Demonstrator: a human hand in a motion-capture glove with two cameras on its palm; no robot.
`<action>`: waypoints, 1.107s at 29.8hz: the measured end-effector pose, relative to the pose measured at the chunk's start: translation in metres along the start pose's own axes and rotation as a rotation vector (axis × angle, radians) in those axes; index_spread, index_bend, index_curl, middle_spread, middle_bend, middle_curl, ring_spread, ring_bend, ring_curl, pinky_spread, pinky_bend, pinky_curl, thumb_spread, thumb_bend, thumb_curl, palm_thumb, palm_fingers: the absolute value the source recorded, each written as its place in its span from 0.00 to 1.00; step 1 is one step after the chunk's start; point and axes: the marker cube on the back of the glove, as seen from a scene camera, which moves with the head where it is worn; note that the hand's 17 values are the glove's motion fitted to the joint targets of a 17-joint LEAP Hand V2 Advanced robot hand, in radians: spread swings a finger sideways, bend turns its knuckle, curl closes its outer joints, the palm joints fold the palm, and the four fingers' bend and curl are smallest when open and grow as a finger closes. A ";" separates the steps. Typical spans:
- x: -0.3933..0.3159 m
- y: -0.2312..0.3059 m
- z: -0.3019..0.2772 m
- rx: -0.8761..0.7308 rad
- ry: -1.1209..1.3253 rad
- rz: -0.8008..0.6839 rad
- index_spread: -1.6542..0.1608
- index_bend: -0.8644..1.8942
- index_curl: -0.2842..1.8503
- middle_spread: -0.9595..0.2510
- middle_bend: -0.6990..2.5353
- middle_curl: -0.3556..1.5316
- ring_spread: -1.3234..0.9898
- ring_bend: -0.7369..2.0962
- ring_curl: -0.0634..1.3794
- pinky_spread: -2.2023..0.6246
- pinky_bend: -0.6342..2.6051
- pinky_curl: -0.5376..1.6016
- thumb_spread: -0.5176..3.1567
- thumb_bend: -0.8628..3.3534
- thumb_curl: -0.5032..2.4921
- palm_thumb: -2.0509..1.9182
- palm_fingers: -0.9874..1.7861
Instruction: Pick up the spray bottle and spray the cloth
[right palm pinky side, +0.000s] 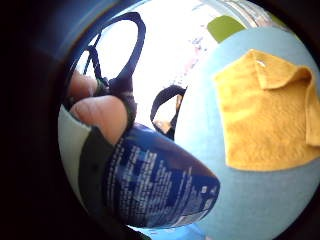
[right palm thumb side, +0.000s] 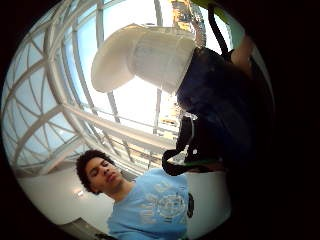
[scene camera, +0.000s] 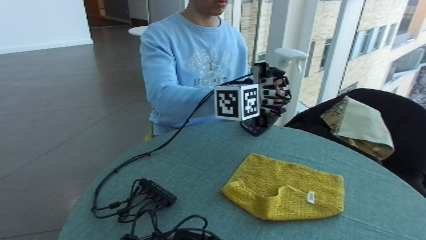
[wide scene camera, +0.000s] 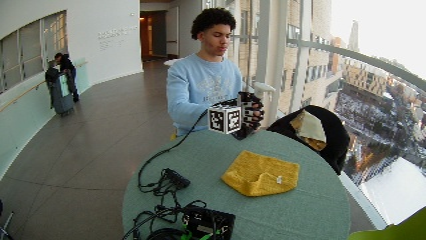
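My gloved right hand (scene camera: 271, 96) grips a dark blue spray bottle (scene camera: 258, 123) and holds it up in the air above the far edge of the round table (scene camera: 200, 170). The bottle's white spray head (scene camera: 290, 56) sticks out above my fingers. In the palm views the blue labelled body (right palm pinky side: 160, 185) and the white head (right palm thumb side: 145, 56) fill much of the picture, with my fingers (right palm pinky side: 102, 112) wrapped around the bottle. A folded yellow cloth (scene camera: 286, 187) lies flat on the table in front of the bottle, also in the little finger side view as the cloth (right palm pinky side: 267, 117).
Black cables and a small black box (scene camera: 154, 192) lie on the table's left side. A dark chair with a beige-and-yellow garment (scene camera: 359, 125) stands beside the table on the right. More black gear (wide scene camera: 206, 222) sits at the near edge.
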 end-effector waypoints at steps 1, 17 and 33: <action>-0.001 -0.003 0.008 -0.007 -0.001 -0.021 0.80 0.37 0.30 0.74 0.31 0.44 0.58 0.44 0.33 0.85 0.25 0.40 0.40 0.20 0.34 0.73 0.75; 0.021 -0.031 0.134 -0.108 -0.013 -0.258 0.79 0.37 0.31 0.72 0.31 0.44 0.57 0.44 0.33 0.84 0.24 0.39 0.40 0.20 0.35 0.73 0.75; 0.040 -0.038 0.179 -0.125 0.011 -0.290 0.78 0.37 0.31 0.71 0.31 0.44 0.56 0.43 0.32 0.84 0.24 0.38 0.40 0.20 0.34 0.72 0.74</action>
